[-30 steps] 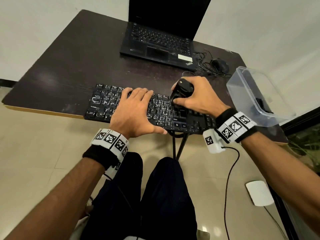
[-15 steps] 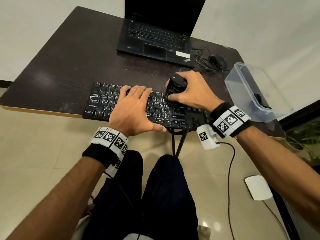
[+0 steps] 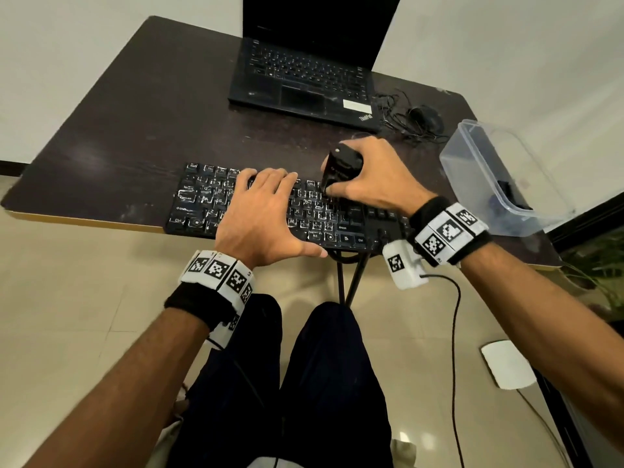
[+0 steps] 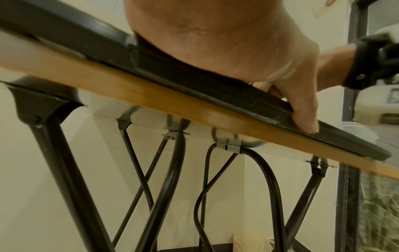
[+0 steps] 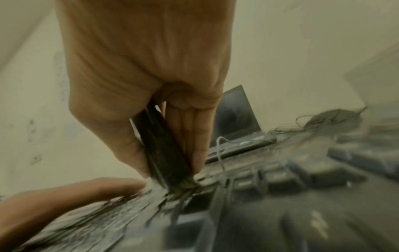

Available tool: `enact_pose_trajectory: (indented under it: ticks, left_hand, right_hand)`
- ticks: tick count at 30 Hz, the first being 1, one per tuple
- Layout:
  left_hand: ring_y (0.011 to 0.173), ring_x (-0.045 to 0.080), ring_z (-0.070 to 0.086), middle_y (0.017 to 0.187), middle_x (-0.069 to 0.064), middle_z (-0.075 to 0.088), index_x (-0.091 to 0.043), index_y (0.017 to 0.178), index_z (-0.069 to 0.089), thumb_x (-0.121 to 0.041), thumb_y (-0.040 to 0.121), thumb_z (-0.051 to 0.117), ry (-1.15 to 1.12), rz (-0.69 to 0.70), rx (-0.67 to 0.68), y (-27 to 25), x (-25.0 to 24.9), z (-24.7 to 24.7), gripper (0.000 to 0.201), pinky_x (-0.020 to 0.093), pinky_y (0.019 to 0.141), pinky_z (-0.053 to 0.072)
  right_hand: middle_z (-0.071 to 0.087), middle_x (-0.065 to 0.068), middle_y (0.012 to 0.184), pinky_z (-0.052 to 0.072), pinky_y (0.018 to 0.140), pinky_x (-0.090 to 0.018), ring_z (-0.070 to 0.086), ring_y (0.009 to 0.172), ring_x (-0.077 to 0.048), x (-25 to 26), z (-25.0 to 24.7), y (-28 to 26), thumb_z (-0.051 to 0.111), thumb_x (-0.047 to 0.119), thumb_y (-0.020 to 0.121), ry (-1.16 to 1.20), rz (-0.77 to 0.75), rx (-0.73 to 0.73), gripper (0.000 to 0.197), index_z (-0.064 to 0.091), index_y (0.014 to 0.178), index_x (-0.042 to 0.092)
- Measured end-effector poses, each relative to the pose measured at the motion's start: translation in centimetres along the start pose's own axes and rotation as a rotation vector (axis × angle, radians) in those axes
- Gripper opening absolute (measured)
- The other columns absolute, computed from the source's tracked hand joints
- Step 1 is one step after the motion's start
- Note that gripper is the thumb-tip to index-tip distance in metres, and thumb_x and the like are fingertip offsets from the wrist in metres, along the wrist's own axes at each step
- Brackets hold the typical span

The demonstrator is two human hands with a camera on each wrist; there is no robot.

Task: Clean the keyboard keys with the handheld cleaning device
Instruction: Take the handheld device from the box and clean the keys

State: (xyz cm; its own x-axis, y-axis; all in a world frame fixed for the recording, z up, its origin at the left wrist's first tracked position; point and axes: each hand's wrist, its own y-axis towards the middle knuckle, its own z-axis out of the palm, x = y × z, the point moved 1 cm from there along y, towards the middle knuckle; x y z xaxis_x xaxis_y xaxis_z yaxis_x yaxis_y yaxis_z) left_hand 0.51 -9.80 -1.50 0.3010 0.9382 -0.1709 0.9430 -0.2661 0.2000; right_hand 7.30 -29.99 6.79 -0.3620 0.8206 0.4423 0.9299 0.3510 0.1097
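A black keyboard with dusty white-smeared keys lies at the near edge of the dark table. My left hand lies flat on its middle keys with straight fingers, thumb at the keyboard's front edge. My right hand grips a black handheld cleaning device, its lower end down on the upper key rows just right of my left fingers. In the blurred right wrist view the device stands pinched between thumb and fingers, its tip on the keys.
An open black laptop stands at the back of the table, a black mouse with tangled cable to its right. A clear plastic box sits at the right edge. Metal table legs are underneath. A white object lies on the floor.
My right hand has slid the cleaning device a little leftward and up the key rows, closer to my left fingers. The left hand has stayed flat on the keyboard.
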Motion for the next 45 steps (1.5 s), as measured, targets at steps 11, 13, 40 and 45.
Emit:
enact_pose_trajectory:
  ticks: [11, 13, 40, 45]
  left_hand:
    - [0.149, 0.023, 0.040, 0.158, 0.007, 0.048, -0.008, 0.157, 0.041, -0.110, 0.051, 0.037, -0.027, -0.008, -0.010, -0.1, -0.1, -0.1, 0.147, 0.050, 0.129, 0.015]
    - [0.149, 0.023, 0.040, 0.158, 0.006, 0.049, -0.008, 0.156, 0.042, -0.110, 0.050, 0.037, -0.028, -0.009, -0.007, -0.1, -0.1, -0.1, 0.147, 0.051, 0.129, 0.014]
    - [0.157, 0.025, 0.030, 0.169, 0.011, 0.033, -0.005, 0.158, 0.040, -0.065, 0.090, 0.067, -0.379, -0.333, -0.551, -10.9, 5.1, 2.5, 0.094, 0.048, 0.132, 0.012]
    - [0.156, 0.026, 0.031, 0.168, 0.012, 0.035, -0.004, 0.156, 0.042, -0.060, 0.093, 0.066, -0.395, -0.334, -0.574, -10.9, 5.2, 2.9, 0.088, 0.048, 0.132, 0.012]
  right_hand:
    - [0.080, -0.001, 0.094, 0.061, 0.084, -0.037, 0.075, 0.090, -0.023, 0.0, 0.1, -0.3, 0.085, 0.034, 0.070, -0.047, 0.074, -0.043, 0.038, 0.076, 0.101, 0.015]
    - [0.078, -0.002, 0.091, 0.058, 0.080, -0.036, 0.073, 0.090, -0.027, 0.1, -0.1, 0.0, 0.085, 0.032, 0.070, -0.060, 0.113, -0.061, 0.034, 0.073, 0.097, 0.015]
    - [0.076, -0.003, 0.080, 0.059, 0.076, -0.042, 0.071, 0.078, -0.025, 0.6, -0.5, -4.9, 0.087, 0.025, 0.071, -0.061, 0.220, -0.141, 0.025, 0.071, 0.086, 0.013]
    - [0.076, 0.001, 0.085, 0.060, 0.080, -0.045, 0.072, 0.083, -0.022, 1.0, -0.2, -6.5, 0.092, 0.025, 0.073, 0.015, 0.265, -0.152, 0.031, 0.069, 0.092, 0.016]
